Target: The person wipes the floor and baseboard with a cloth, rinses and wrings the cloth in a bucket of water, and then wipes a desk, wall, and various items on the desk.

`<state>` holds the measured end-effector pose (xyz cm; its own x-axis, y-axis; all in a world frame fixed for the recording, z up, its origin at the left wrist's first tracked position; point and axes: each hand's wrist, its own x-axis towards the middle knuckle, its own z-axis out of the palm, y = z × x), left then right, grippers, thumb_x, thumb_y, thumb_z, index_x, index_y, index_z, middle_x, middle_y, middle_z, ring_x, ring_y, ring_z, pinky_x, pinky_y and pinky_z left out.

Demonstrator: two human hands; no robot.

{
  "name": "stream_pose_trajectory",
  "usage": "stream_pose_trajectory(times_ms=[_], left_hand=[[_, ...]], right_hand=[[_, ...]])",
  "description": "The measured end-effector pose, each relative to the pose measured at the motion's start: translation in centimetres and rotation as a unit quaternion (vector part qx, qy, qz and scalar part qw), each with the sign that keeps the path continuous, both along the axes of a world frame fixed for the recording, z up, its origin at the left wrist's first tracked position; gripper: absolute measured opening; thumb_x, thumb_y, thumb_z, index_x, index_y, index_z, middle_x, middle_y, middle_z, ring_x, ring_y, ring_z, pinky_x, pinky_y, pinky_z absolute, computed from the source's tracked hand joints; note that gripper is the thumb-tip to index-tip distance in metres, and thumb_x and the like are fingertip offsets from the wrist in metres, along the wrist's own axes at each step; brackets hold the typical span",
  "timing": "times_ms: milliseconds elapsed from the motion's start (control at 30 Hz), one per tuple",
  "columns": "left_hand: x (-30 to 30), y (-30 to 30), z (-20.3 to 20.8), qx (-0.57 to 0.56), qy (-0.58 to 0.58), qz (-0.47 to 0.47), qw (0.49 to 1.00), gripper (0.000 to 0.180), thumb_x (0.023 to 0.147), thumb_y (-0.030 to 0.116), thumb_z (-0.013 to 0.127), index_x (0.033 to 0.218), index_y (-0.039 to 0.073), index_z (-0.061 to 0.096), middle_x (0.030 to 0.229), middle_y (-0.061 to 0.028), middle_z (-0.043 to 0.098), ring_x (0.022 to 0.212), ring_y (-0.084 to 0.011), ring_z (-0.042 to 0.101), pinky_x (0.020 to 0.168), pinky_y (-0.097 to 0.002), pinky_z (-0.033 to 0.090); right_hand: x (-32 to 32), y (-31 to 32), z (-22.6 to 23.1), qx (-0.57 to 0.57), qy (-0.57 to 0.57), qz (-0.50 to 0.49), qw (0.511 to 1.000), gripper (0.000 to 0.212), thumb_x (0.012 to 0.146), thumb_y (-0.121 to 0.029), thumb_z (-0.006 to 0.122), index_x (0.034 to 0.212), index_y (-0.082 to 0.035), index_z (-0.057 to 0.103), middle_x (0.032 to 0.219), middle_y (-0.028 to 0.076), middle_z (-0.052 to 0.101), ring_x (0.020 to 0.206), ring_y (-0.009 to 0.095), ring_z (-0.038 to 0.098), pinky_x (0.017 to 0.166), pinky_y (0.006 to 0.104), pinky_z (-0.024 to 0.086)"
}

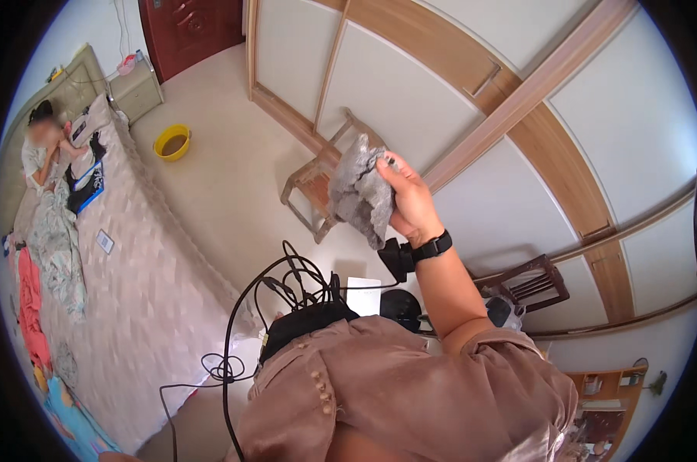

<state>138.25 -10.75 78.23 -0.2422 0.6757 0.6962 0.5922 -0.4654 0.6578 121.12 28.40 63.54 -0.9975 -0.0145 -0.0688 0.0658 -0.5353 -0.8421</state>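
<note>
A crumpled grey cloth (360, 192) hangs from my right hand (412, 202), which is raised in front of me. My thumb presses on its near face, and the other fingers are mostly hidden behind it. Around my right wrist is a black strap (433, 248) with a small black device on it. Beyond the cloth, partly covered by it, stands a wooden chair (310, 189). My left hand does not show.
Black cables (291, 269) loop in front of my waist. At the left is a bed (144, 308) with clothes and a seated person (44, 154). A yellow basin (171, 142) of water stands on the floor. Sliding wardrobe doors (410, 85) line the right, with a dark slatted chair (533, 283) near them.
</note>
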Motion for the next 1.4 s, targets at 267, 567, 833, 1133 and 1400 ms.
stream_pose_trajectory(times_ms=[267, 567, 833, 1133, 1400], left_hand=[[-15.7, -3.5, -0.2, 0.014, -0.009, -0.012, 1.0, 0.02, 0.088, 0.01, 0.05, 0.077, 0.001, 0.065, 0.082, -0.021, 0.068, 0.071, -0.0291, 0.068, 0.062, -0.0328, 0.052], [-28.8, -3.7, 2.8, 0.005, 0.001, 0.087, 0.996, 0.02, 0.088, 0.009, 0.052, 0.074, 0.003, 0.066, 0.079, -0.0199, 0.068, 0.067, -0.0272, 0.068, 0.057, -0.0311, 0.052], [-41.3, -7.5, 1.8, 0.125, -0.012, 0.034, 0.992, 0.021, 0.087, 0.008, 0.054, 0.07, 0.004, 0.066, 0.077, -0.019, 0.068, 0.063, -0.0256, 0.068, 0.053, -0.0295, 0.052], [-54.9, -26.8, -21.4, 0.308, -0.33, 0.661, 0.6, 0.033, 0.097, 0.031, 0.053, 0.111, 0.002, 0.057, 0.105, -0.0067, 0.058, 0.095, -0.0161, 0.055, 0.086, -0.0309, 0.044], [-72.7, -35.7, -34.1, 0.264, -0.575, 0.685, 0.361, 0.027, 0.098, 0.029, 0.054, 0.107, 0.005, 0.062, 0.096, -0.0055, 0.067, 0.089, -0.0169, 0.064, 0.084, -0.0295, 0.048]], right_hand=[[-13.5, -0.4, -1.3, 0.013, -0.019, -0.084, 0.996, 0.014, 0.097, -0.012, 0.054, 0.108, -0.009, 0.061, 0.098, 0.005, 0.067, 0.084, 0.016, 0.065, 0.075, 0.0315, 0.054], [-34.8, 2.1, -3.4, 0.074, -0.011, -0.116, 0.99, 0.04, 0.095, -0.018, 0.057, 0.13, -0.002, 0.049, 0.118, 0.01, 0.062, 0.104, 0.021, 0.06, 0.089, 0.0343, 0.049], [-57.2, -1.8, -8.6, 0.038, -0.022, -0.011, 0.999, 0.041, 0.096, -0.017, 0.055, 0.132, -0.001, 0.046, 0.121, 0.012, 0.059, 0.108, 0.025, 0.059, 0.094, 0.0393, 0.048], [-79.7, -17.7, -16.8, 0.125, -0.056, 0.136, 0.981, 0.04, 0.097, -0.019, 0.054, 0.131, 0.001, 0.047, 0.118, 0.011, 0.06, 0.104, 0.021, 0.059, 0.09, 0.0343, 0.05], [-99.3, -33.3, -30.7, 0.259, -0.111, 0.215, 0.935, 0.036, 0.095, -0.023, 0.059, 0.124, 0.0, 0.056, 0.11, 0.008, 0.062, 0.098, 0.015, 0.057, 0.087, 0.0275, 0.046]])
